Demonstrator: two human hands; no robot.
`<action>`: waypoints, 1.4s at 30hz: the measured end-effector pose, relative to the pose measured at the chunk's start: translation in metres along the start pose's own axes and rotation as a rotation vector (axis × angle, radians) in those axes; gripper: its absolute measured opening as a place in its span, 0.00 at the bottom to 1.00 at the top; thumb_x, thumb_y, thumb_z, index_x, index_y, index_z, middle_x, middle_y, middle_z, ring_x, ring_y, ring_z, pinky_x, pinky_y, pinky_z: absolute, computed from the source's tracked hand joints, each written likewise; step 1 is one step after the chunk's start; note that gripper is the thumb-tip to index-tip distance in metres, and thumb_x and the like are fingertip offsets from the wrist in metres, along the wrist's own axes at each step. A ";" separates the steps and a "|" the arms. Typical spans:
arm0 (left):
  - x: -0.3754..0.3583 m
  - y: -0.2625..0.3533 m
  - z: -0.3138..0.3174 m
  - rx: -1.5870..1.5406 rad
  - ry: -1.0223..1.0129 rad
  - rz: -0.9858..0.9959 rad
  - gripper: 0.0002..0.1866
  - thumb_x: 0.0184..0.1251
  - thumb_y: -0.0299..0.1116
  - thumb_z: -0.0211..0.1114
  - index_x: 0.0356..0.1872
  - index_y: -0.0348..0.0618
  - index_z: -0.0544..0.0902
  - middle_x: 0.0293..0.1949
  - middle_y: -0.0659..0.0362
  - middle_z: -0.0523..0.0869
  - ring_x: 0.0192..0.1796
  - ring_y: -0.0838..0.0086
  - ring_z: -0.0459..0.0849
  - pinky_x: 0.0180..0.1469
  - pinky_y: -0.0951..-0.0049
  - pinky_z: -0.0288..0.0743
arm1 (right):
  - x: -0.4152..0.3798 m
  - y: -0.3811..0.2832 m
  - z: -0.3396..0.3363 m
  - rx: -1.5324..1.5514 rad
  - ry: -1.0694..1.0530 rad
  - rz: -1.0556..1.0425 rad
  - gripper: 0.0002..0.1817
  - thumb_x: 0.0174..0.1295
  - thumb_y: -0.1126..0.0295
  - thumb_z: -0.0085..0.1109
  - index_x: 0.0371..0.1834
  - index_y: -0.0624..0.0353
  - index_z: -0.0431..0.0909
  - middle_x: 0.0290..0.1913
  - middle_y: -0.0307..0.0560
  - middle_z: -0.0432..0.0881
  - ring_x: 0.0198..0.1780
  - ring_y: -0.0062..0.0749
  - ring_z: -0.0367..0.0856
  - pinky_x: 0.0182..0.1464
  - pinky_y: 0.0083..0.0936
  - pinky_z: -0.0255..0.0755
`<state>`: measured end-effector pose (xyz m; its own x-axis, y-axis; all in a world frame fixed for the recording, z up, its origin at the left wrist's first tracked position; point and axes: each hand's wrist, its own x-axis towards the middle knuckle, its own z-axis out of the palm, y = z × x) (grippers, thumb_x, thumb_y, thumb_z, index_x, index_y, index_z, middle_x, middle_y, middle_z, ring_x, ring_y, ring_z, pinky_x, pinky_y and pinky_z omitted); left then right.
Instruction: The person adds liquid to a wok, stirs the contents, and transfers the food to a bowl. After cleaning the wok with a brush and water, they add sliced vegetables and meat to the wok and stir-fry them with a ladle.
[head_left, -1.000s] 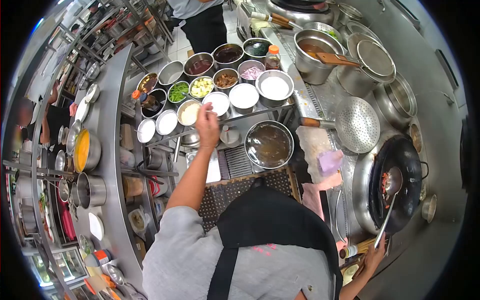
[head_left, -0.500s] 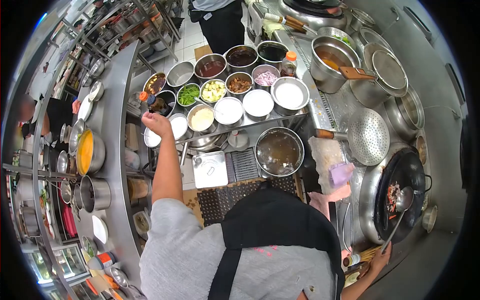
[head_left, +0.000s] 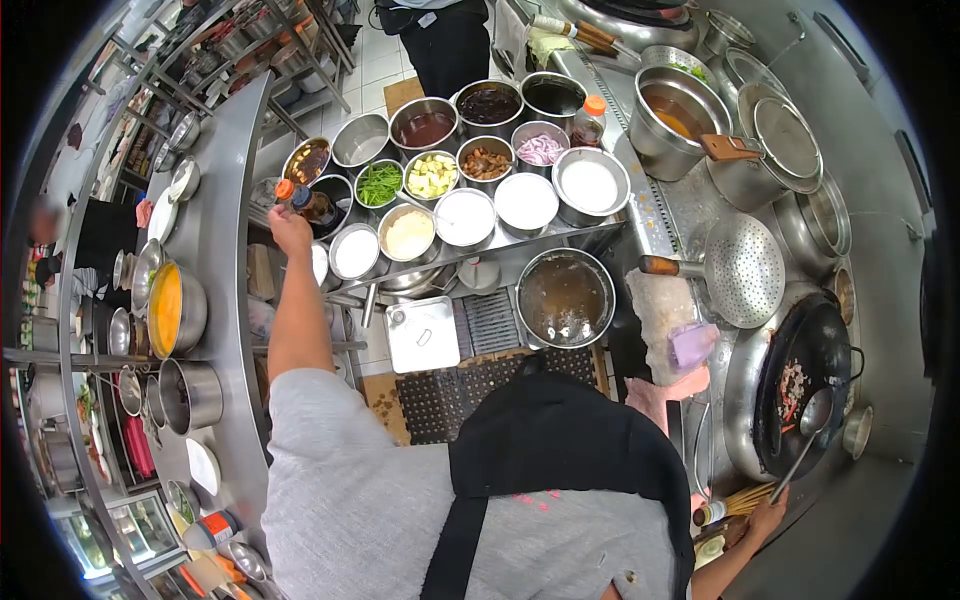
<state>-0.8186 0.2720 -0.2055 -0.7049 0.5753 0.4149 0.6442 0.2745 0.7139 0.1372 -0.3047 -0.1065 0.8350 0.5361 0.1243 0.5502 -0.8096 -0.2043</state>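
Note:
My left hand [head_left: 291, 231] is stretched out to the far left of the pots, its fingertips right at the neck of an orange-capped bottle [head_left: 318, 208] of dark liquid. I see mostly the back of this hand, so I cannot tell whether it grips the bottle. At the lower right, my right hand [head_left: 768, 514] is closed round the handle of a ladle [head_left: 816, 410]. The ladle's bowl rests inside a black wok [head_left: 838, 330], beside chopped pale and red food [head_left: 793, 388].
Metal pots of sauces, white powders, sliced onion [head_left: 540, 150] and chopped greens [head_left: 379, 184] crowd the stand ahead. A perforated skimmer [head_left: 745, 270] lies left of the wok. Below the stand is a pot of cloudy liquid [head_left: 565, 298]. Another person [head_left: 445, 50] stands beyond.
My left hand has moved left and forward to the bottle's neck. The food in the wok has shifted slightly and the ladle is a little lower. The whole view has shifted slightly.

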 end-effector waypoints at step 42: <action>0.071 0.203 -0.148 -0.428 0.439 0.899 0.27 0.56 0.42 0.80 0.52 0.34 0.84 0.45 0.49 0.88 0.46 0.65 0.87 0.46 0.68 0.82 | -0.048 -0.042 -0.099 0.253 -0.301 -0.040 0.37 0.53 0.79 0.52 0.72 0.48 0.70 0.63 0.57 0.79 0.60 0.50 0.81 0.62 0.32 0.72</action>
<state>-0.7814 0.2546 0.0520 -0.1270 0.0832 0.9884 0.8806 -0.4492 0.1509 0.0750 -0.3200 -0.0075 0.7520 0.6428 -0.1460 0.5313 -0.7221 -0.4430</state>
